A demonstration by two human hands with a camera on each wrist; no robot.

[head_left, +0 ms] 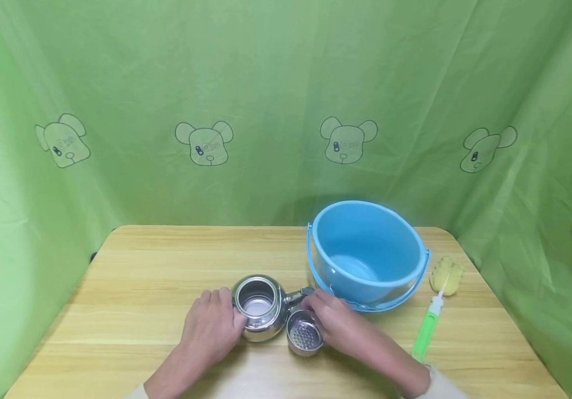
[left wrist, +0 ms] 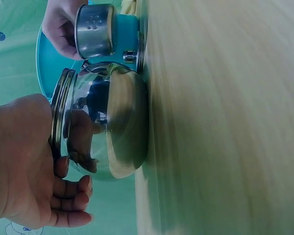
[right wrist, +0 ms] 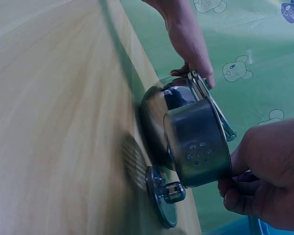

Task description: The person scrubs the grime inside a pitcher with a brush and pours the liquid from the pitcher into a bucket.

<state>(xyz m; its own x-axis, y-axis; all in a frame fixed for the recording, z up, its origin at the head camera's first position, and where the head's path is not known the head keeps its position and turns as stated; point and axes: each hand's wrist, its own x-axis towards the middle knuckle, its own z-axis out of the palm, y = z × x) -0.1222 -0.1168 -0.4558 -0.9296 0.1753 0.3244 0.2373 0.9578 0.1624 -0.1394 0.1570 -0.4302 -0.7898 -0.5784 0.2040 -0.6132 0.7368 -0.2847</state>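
Note:
A shiny steel teapot [head_left: 265, 332] stands upright on the table, its round mouth uncovered. My left hand [head_left: 212, 326] grips the pot's left side near the rim; in the left wrist view the fingers [left wrist: 71, 200] curl beside the round body. Just right of the pot, a steel strainer cup [head_left: 305, 335] with a perforated bottom hangs tilted above the table. My right hand [head_left: 333, 321] pinches its rim between thumb and fingers. Below the strainer, a steel lid [right wrist: 159, 208] with a knob lies on the table, mostly hidden in the head view.
A blue bucket [head_left: 366, 221] with its handle lowered stands behind the right hand. Farther right lies a brush with a green handle [head_left: 424, 335] and a yellow sponge head [head_left: 447, 275]. The wooden table [head_left: 141, 288] meets green curtains at the back and sides.

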